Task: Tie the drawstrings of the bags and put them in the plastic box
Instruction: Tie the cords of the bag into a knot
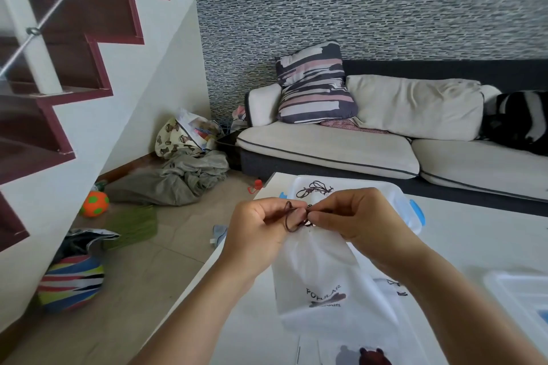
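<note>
Here, in the head view, both hands hold one white bag (314,264) up above the white table (474,246), so it hangs free while its dark drawstring (292,216) is knotted. The left hand (261,225) and right hand (355,216) each have fingers pinched together on the cord. One plastic box (412,210) sits just behind, with one tied bag's cord visible inside. At least two more bags lie nearer.

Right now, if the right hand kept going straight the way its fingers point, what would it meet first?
The right hand points leftward at the gathered neck of the white bag, pinching the dark drawstring. Going straight on, it would most likely meet the fingertips of the left hand first, though depth between them is unclear.
</note>
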Motion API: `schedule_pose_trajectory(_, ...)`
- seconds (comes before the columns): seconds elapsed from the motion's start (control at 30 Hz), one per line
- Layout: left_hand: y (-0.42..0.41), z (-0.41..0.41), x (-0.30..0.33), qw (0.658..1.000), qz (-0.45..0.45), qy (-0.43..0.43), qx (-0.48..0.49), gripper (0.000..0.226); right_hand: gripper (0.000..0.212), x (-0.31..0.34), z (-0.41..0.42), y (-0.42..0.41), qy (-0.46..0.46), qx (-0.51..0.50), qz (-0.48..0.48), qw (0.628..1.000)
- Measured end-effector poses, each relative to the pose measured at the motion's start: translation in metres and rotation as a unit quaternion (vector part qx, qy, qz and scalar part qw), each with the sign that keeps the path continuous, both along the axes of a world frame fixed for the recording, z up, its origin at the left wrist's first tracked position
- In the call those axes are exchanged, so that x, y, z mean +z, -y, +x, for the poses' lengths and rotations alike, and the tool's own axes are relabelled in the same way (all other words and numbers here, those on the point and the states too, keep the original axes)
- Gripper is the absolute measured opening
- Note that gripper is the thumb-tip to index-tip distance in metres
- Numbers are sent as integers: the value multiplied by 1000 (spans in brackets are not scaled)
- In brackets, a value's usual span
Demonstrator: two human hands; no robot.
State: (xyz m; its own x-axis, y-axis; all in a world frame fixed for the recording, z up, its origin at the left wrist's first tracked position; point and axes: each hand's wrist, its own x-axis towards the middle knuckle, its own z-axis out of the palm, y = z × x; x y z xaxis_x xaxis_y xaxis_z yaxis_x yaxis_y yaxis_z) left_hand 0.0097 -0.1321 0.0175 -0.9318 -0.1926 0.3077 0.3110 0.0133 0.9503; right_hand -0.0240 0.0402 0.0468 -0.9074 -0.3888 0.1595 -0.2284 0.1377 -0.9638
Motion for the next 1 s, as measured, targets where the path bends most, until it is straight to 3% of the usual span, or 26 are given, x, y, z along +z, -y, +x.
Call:
schedule_pose_trajectory(0.2, 3, 1, 1, 993, 49, 84, -64, 6, 15, 4, -3, -6, -53, 16, 111, 992)
schedule_pose_trajectory(0.5, -7, 1, -2, 996, -14, 89, 19, 9, 5, -3, -7, -3, -67, 11, 154, 986)
schedule_pose_trajectory(0.7, -6, 2, -4, 991, 6, 134, -8, 5, 3, -9, -6, 4, -156, -44, 235, 958)
schedule_pose_trajectory(0.8, 0, 3, 0, 991, 41, 114, -56, 8, 9, -9, -4, 4, -135, -46, 191, 971)
schedule_pose_trajectory(0.9, 10, 2, 4, 989, 64, 83, -107, 35, 11, -4, -2, -2, -12, 3, 63, 998)
schedule_pose_trajectory(1.0, 14, 0, 5, 987, 68, 66, -133, 46, 14, -4, -1, -3, 98, 41, -65, 992)
